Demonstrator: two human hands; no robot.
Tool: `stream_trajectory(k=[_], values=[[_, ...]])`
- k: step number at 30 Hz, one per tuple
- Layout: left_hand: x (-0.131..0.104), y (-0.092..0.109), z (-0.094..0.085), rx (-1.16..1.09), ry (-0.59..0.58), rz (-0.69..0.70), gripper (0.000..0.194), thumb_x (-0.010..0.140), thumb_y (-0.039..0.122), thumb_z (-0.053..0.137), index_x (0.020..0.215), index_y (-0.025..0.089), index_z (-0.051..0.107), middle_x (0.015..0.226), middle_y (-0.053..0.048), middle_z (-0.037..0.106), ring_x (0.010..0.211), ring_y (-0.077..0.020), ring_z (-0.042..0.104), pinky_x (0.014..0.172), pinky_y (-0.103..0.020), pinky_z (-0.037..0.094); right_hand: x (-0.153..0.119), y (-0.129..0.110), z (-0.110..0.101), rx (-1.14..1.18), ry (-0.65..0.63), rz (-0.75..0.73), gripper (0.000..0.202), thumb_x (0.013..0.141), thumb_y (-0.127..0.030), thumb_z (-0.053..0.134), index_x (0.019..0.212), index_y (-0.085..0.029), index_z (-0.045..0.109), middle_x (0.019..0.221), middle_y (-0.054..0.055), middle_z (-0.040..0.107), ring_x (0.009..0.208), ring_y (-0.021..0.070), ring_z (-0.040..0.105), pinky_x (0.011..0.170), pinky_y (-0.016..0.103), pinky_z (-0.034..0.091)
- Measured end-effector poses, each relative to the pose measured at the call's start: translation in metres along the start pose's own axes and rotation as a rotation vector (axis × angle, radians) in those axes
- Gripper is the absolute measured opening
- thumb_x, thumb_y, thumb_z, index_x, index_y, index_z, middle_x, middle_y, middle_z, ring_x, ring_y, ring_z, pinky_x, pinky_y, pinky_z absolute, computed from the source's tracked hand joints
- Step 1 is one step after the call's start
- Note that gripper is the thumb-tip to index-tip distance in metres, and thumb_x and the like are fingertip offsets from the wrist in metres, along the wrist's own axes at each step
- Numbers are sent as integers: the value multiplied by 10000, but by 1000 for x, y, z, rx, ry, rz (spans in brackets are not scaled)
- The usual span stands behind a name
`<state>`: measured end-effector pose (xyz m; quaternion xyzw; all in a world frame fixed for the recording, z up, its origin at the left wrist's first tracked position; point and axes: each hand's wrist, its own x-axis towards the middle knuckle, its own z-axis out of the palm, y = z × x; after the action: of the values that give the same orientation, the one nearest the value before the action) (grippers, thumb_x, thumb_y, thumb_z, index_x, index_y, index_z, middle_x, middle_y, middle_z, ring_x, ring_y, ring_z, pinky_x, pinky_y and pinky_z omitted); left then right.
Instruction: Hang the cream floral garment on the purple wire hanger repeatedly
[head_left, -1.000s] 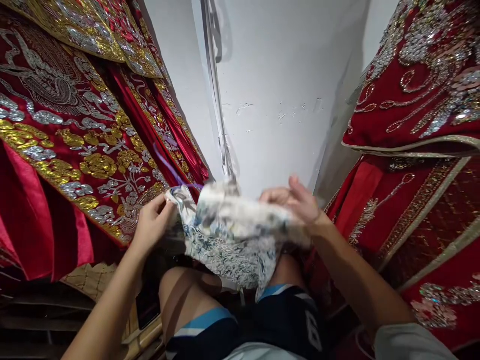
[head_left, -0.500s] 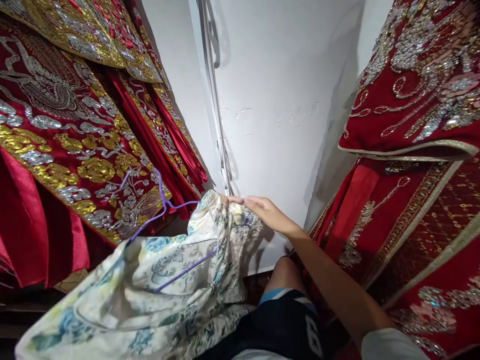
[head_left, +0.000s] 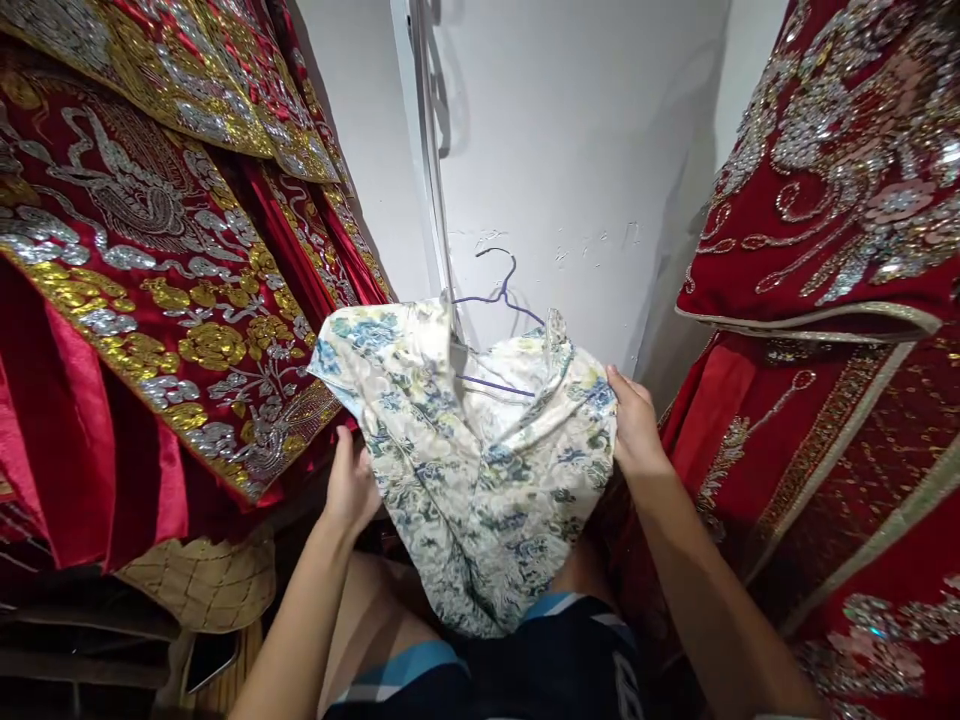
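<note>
A cream blouse with blue, green and yellow flowers hangs on a thin purple wire hanger in front of me. Its V-shaped neckline faces me, and the hanger's lower bar shows inside the collar. My right hand pinches the blouse at its right shoulder edge, thumb in front. At the left edge, below the shoulder, my left hand is closed against the side of the fabric; its fingers are partly hidden behind the cloth. The lower part of the blouse hangs down over my lap.
Red garments with gold and silver embroidery hang at the left. More beaded red garments hang close at the right. A white wall with a metal upright stands ahead. A dark phone-like object lies low at the left.
The blouse has swung from lying sideways at the left to upright in the middle, its hanger hook now up. My left hand has come into view, and my right hand has moved right to the shoulder edge.
</note>
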<state>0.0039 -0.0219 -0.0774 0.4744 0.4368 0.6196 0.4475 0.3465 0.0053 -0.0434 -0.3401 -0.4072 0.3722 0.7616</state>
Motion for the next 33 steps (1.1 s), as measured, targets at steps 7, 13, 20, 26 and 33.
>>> stream_trajectory(k=[7, 13, 20, 26, 33], values=[[-29, -25, -11, 81, 62, -111, 685, 531, 540, 894, 1067, 163, 698, 1107, -129, 745, 1140, -352, 660, 989, -411, 519, -15, 17, 21, -94, -15, -14, 401, 664, -610, 782, 709, -237, 644, 778, 27, 700, 1007, 268, 656, 917, 376, 501], [-52, -37, -7, 160, 45, -165, 674, 495, 507, 899, 1053, 177, 714, 1090, -145, 745, 1225, -394, 604, 1080, -489, 442, -25, 31, 3, -126, 3, -22, 345, 729, -569, 754, 753, -232, 683, 830, 35, 712, 1063, 261, 638, 939, 384, 488], [-38, -14, 9, 49, 30, -71, 650, 582, 531, 875, 1067, 127, 718, 1132, -152, 742, 1168, -380, 645, 1011, -436, 515, 7, 22, 4, -43, 166, -89, 371, 674, -562, 769, 785, -228, 649, 812, 26, 673, 987, 245, 646, 902, 361, 493], [-50, -32, 12, 75, 109, -48, 703, 608, 487, 871, 1200, 167, 669, 1241, -132, 703, 1297, -362, 564, 1141, -467, 403, -7, 15, 18, -113, -73, -36, 373, 707, -579, 759, 711, -228, 632, 744, 13, 660, 894, 236, 645, 840, 339, 505], [-83, -64, 17, 3, 110, -183, 693, 645, 429, 856, 1264, 221, 624, 1260, -111, 694, 1304, -336, 567, 1150, -450, 408, -40, 39, -12, -244, 286, -237, 320, 765, -449, 695, 974, -213, 641, 1051, 68, 673, 1043, 242, 606, 928, 362, 480]])
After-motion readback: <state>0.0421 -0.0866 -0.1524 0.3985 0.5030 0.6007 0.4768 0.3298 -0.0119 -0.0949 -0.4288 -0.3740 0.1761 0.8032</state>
